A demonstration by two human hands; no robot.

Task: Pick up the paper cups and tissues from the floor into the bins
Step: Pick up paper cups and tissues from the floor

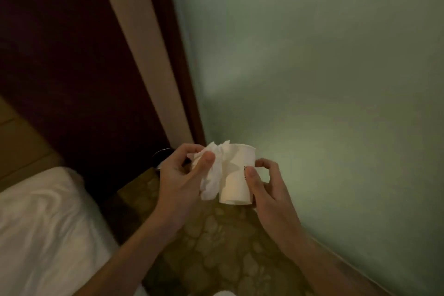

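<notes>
Holding a paper cup [237, 182] and a crumpled tissue [212, 175] up between both hands, off the floor.

Pinching the cup's right side with the right hand [266, 190], thumb on the near wall, fingers curled behind. Gripping the tissue with the left hand [177, 182], thumb pressed onto the wad, fingers curled round its far side. Keeping the cup tilted, rim up and away, base toward the camera, with the tissue touching its left wall and bunched beside the rim. Below, patterned carpet [216, 255]; at left, white bedding [43, 223]; at right, a pale green wall [312, 79].
</notes>
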